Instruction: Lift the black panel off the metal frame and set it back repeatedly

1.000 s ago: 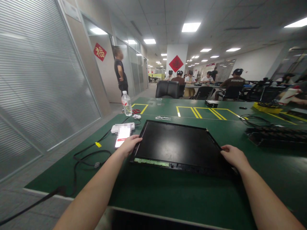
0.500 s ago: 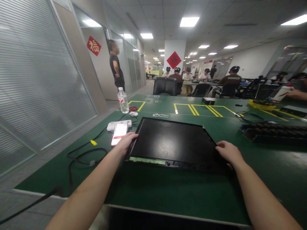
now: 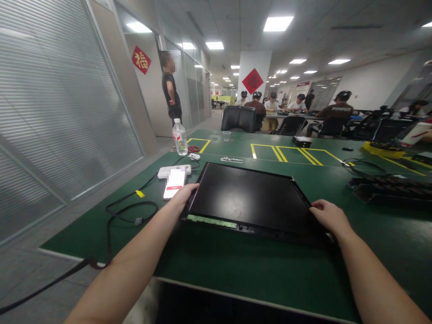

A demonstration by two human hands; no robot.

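Observation:
A black flat display panel (image 3: pixel 246 198) lies face up on the green table (image 3: pixel 236 261) in front of me. Along its near edge runs a strip of green circuit board (image 3: pixel 212 221). My left hand (image 3: pixel 185 194) grips the panel's left edge, fingers hidden behind the rim. On the opposite side my right hand (image 3: pixel 330 218) is closed on the right edge, with thumb and index finger at the frame. A lit phone (image 3: pixel 174 181) rests just beyond my left hand, leaning against a white power strip (image 3: pixel 165 172).
A water bottle (image 3: pixel 180 137), red-handled scissors (image 3: pixel 193 149) and a caliper (image 3: pixel 231 159) stand or lie behind the panel. A black cable (image 3: pixel 126 219) loops at left. Dark parts (image 3: pixel 388 191) lie at right. People sit at farther tables; one person (image 3: pixel 171 90) stands by the wall.
The camera view has turned slightly left, so the scene shifts right. Both hands keep their hold on the panel, which stays nearly in place on the table.

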